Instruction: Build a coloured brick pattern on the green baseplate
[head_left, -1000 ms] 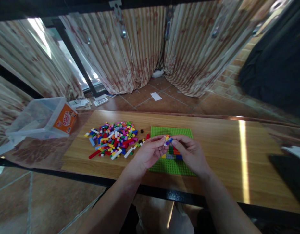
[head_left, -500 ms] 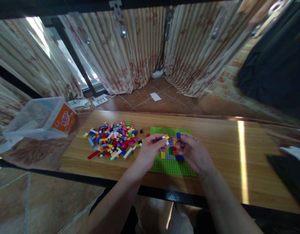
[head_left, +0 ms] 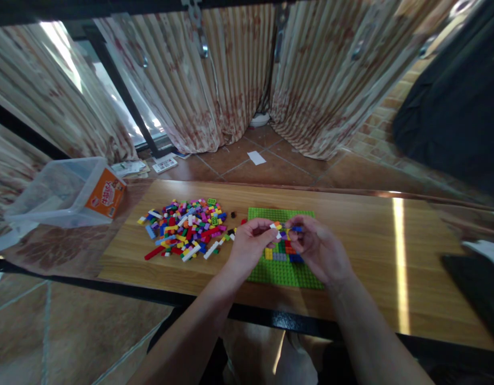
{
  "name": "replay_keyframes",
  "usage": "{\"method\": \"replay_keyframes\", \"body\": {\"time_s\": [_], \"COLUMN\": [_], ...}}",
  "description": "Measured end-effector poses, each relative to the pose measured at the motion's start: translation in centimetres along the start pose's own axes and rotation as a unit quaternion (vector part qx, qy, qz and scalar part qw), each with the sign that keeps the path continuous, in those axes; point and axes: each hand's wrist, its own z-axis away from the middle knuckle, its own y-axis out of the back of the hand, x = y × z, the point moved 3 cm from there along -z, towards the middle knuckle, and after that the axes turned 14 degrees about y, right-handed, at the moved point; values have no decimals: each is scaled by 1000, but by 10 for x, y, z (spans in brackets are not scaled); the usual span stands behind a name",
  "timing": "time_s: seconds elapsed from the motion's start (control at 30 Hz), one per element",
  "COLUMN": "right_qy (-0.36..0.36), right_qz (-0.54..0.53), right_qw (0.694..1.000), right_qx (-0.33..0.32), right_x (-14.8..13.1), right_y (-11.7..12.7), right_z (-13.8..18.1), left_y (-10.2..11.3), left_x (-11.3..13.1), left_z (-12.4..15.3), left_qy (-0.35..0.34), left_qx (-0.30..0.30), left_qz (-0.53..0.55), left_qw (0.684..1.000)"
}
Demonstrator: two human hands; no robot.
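A green baseplate (head_left: 285,272) lies flat on the wooden table (head_left: 363,251), with a small cluster of yellow, grey, red and blue bricks (head_left: 281,253) stuck on it. Above the plate, my left hand (head_left: 249,247) is pinched on a few small joined bricks (head_left: 276,229), white and orange among them. My right hand (head_left: 317,247) is closed beside it, its fingertips on a small blue brick (head_left: 296,229). The two hands almost touch. A heap of loose coloured bricks (head_left: 186,227) lies to the left of the plate.
A clear plastic tub with an orange label (head_left: 66,192) stands on a lower surface at the left. Curtains (head_left: 231,75) hang behind the table. A dark object (head_left: 477,291) lies at the table's right end.
Both hands have dropped slightly toward the baseplate. The blue brick, raised half a second ago, now sits lower at my right fingertips, close to the bricks in my left hand.
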Motion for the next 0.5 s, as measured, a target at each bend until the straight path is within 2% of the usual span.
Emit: {"method": "replay_keyframes", "body": {"time_s": [0.13,0.23,0.33,0.5], "right_qy": [-51,-62,-34,67], "right_qz": [0,19,72,172], "right_qw": [998,997,996,982], "right_qx": [33,48,50,43], "right_x": [9,14,17,16], "right_y": [-3,-5,-7,-13], "right_z": [0,1,2,2], "left_y": [-2,-4,-6,-7], "left_x": [-3,-5,-7,-8], "left_z": [-1,-2,-1,-1], "left_qy": [2,1,7,17], "left_qx": [-3,-9,-16,-22], "left_qz": [0,-6,-13,9], "left_qw": [1000,1000,1000,1000]}}
